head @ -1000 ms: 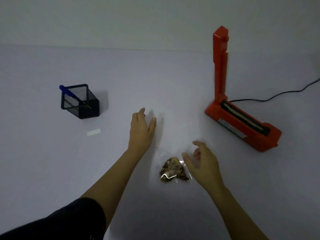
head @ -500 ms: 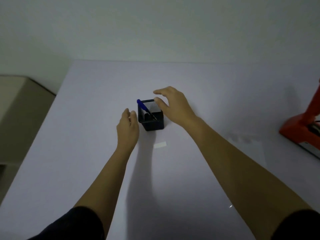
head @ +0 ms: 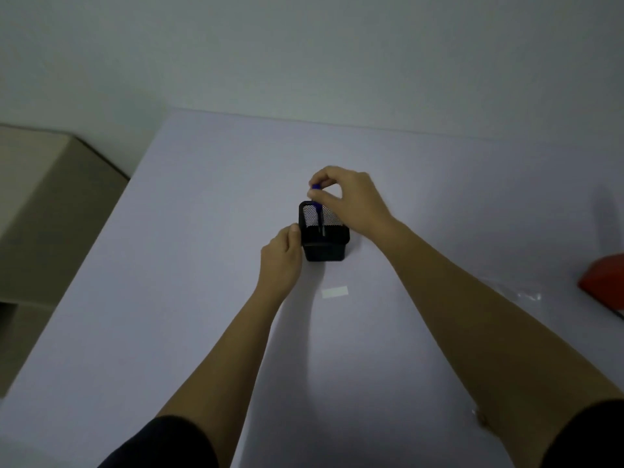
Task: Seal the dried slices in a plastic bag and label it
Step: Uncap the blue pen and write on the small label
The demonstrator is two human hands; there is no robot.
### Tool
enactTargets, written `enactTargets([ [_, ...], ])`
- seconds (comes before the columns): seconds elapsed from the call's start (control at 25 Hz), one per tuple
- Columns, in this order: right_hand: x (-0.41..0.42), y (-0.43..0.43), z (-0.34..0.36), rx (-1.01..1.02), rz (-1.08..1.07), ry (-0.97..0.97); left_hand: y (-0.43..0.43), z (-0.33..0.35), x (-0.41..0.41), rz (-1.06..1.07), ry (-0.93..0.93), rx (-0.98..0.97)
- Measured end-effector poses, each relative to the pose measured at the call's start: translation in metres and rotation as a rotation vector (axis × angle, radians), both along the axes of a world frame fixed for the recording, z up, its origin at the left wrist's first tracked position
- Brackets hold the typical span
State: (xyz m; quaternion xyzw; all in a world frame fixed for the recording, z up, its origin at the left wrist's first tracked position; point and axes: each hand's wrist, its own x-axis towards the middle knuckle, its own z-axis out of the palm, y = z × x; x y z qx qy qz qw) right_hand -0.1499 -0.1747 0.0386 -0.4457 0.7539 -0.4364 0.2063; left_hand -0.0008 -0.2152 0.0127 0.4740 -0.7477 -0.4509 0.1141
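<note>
Right hand [head: 351, 201] fingers pinch the blue pen [head: 316, 188] standing in the black mesh holder [head: 324, 244]; left hand [head: 282, 258] fingers curl against its side. White label [head: 334, 292] lies nearer on the pale surface [head: 202, 265], grey wall [head: 337, 62] behind.

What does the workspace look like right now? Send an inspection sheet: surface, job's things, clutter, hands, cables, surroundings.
Surface: pale table, dimly lit.
Job's things: blue pen standing in the black mesh holder; white label lying flat on the person's side of the holder; clear bag barely visible at right; red sealer cut off by the right edge; dried slices not in view.
Clutter: nothing seen.
Hands: right hand pinches the pen's top; left hand touches the holder's left side, grip unclear.
Cables: nothing seen.
Surroundings: plain wall behind the table; beige cabinet to its left.
</note>
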Motion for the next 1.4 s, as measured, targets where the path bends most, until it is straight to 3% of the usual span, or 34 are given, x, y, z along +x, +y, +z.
enactTargets([
  [0.12, -0.012, 0.029, 0.031, -0.249, -0.258, -0.142, -0.001, 0.024, 0.006, 0.035, 0.158, -0.090],
  [0.24, -0.031, 0.066, 0.056, -0.387, -0.437, -0.305, 0.013, 0.052, 0.002, -0.143, 0.252, -0.084],
  [0.48, -0.027, 0.115, 0.075, -0.449, -0.530, -0.448, 0.067, 0.071, -0.018, -0.195, 0.402, 0.045],
  [0.6, -0.018, 0.137, 0.080, -0.548, -0.527, -0.595, 0.090, 0.075, -0.020, -0.199, 0.417, -0.074],
  [0.68, -0.007, 0.148, 0.077, -0.494, -0.534, -0.668, 0.106, 0.080, -0.019, -0.239, 0.427, -0.125],
  [0.84, 0.015, 0.165, 0.061, -0.221, -0.604, -0.619, 0.139, 0.086, -0.019, -0.274, 0.371, -0.198],
  [1.0, 0.020, 0.175, 0.062, -0.217, -0.707, -0.686, 0.167, 0.089, -0.019, -0.240, 0.324, -0.106],
  [1.2, 0.022, 0.172, 0.067, -0.167, -0.742, -0.736, 0.183, 0.095, -0.017, -0.206, 0.257, -0.144],
  [1.4, 0.048, 0.167, 0.037, -0.002, -0.695, -0.842, 0.187, 0.074, 0.010, -0.030, 0.168, 0.133],
])
